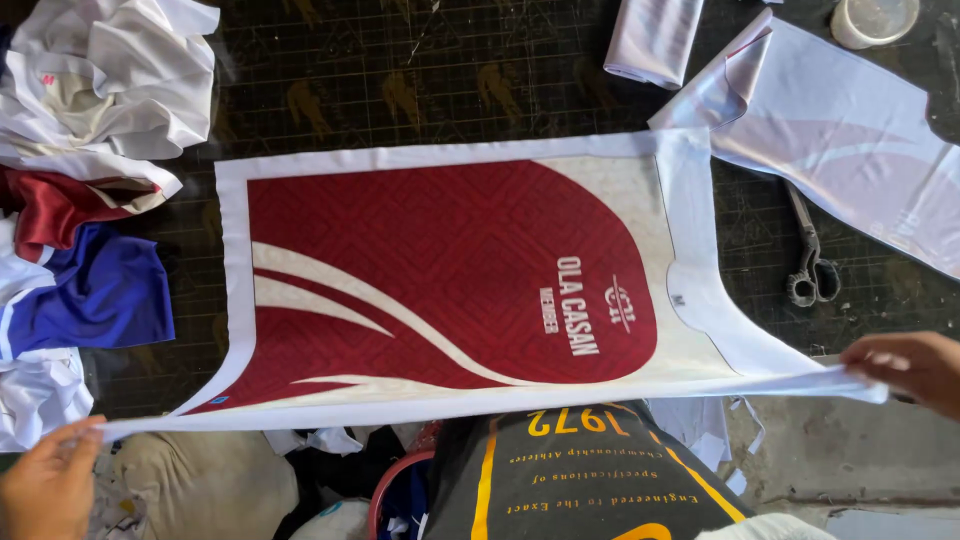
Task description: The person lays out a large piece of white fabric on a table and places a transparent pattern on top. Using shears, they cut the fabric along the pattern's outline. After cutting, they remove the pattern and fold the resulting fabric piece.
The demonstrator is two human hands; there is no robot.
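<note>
I am pinching the red-and-white jersey panel [450, 290] taut, left hand [45, 490] and right hand [905, 370] at its near corners; panel spread flat, scissors [810, 265] lying untouched.

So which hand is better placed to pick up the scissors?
Likely the right hand: the scissors lie just above it, while the left hand pinches the far corner of the printed fabric panel.

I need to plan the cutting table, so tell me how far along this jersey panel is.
Done: the red and white printed panel lies spread flat on the dark cutting mat. In hand: the left hand and right hand pinch its near corners and hold that edge taut. Left: its white border is uncut, and the scissors lie untouched on the mat beside it.
</note>
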